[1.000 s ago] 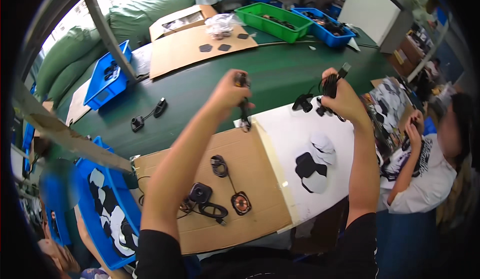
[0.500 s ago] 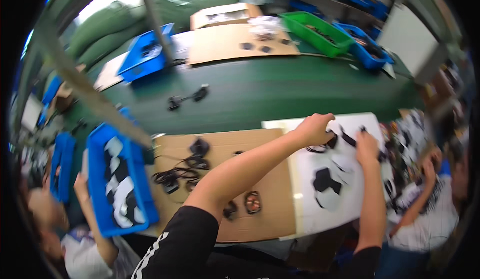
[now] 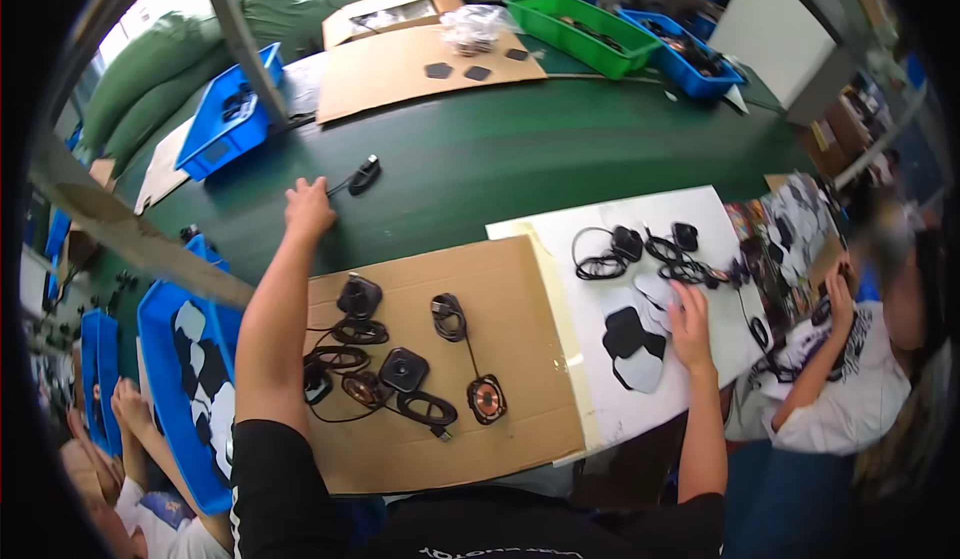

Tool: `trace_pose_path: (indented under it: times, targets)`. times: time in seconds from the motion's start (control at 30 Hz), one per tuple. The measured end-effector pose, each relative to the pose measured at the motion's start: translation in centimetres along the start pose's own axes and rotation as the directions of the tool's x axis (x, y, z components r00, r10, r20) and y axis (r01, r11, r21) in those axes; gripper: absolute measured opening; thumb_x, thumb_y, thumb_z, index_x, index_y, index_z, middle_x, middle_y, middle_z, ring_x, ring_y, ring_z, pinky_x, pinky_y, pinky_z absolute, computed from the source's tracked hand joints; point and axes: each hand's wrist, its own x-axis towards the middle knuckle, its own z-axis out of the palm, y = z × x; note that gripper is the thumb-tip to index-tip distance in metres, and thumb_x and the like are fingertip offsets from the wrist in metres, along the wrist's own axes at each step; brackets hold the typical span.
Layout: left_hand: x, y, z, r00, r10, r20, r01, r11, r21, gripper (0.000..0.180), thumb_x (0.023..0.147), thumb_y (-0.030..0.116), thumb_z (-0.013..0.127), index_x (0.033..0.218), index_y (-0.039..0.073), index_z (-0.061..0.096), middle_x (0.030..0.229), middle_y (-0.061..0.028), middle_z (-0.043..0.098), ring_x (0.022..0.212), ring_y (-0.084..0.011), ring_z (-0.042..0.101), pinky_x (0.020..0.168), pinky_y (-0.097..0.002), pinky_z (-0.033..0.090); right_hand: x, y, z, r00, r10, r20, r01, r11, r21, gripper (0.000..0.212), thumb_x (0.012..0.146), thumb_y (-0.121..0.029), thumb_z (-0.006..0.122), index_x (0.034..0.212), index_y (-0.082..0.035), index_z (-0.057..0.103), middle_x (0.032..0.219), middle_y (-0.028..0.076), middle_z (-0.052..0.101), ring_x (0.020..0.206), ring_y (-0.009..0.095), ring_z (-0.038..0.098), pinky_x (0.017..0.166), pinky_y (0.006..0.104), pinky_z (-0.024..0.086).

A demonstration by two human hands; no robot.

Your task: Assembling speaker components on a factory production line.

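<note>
My left hand [image 3: 308, 207] reaches out over the green belt [image 3: 480, 139]. Its fingers curl down on the end of a black cable whose tied bundle [image 3: 366, 173] lies just to the right; the charger at that end is hidden under them. My right hand [image 3: 690, 324] rests on the white board [image 3: 520, 249], fingers apart beside pale rounded sheets [image 3: 652, 294]. Near it lie a black pad [image 3: 628, 335] and a white pad [image 3: 638, 371]. Beyond it are black square chargers [image 3: 626, 244] with coiled cables. Several more chargers [image 3: 404, 370] lie on the cardboard [image 3: 520, 359], one [image 3: 487, 400] showing a copper coil.
A blue bin [image 3: 155, 359] of black and white pads stands left, below a slanting metal post [image 3: 130, 229]. Beyond the belt are blue bins [image 3: 205, 149], a green bin [image 3: 600, 44] and cardboard [image 3: 350, 89]. People sit at both sides, one person's hand [image 3: 840, 294] at right.
My left hand has swung from the white board to the cable on the belt. My right hand has left a black cabled piece and come nearer to me. The view has shifted.
</note>
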Motion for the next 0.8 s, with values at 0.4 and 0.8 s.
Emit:
trace_pose_path:
  times: [0.4,0.8]
  targets:
    - [0.8,1.9,1.2,0.989,0.125,0.077,-0.111,0.980,-0.164,0.060,0.073,0.031,0.071,0.127,0.015,0.051,0.114,-0.0181,0.057,0.101,-0.0382,0.057,0.086,-0.0454,0.050,-2.5,-5.5,0.2,0.921,-0.251,0.297,0.281,0.958,-0.062,0.060,0.086,-0.051,0.052,0.129,-0.010,0.055,0.139,0.014,0.044,0.127,0.035,0.040,0.108,0.0466,0.027]
    - [-5.0,4.6,-10.8,0.789,0.483,0.381,0.177,0.414,-0.893,0.031,0.081,0.024,0.055,0.104,0.005,0.062,0.088,-0.0075,0.061,0.076,-0.0189,0.060,0.058,-0.0294,0.056,-4.5,-6.9,0.2,0.902,-0.332,0.277,0.381,0.913,-0.146,0.048,0.083,-0.034,0.061,0.124,-0.008,0.058,0.137,0.013,0.050,0.130,0.034,0.040,0.112,0.0496,0.025]
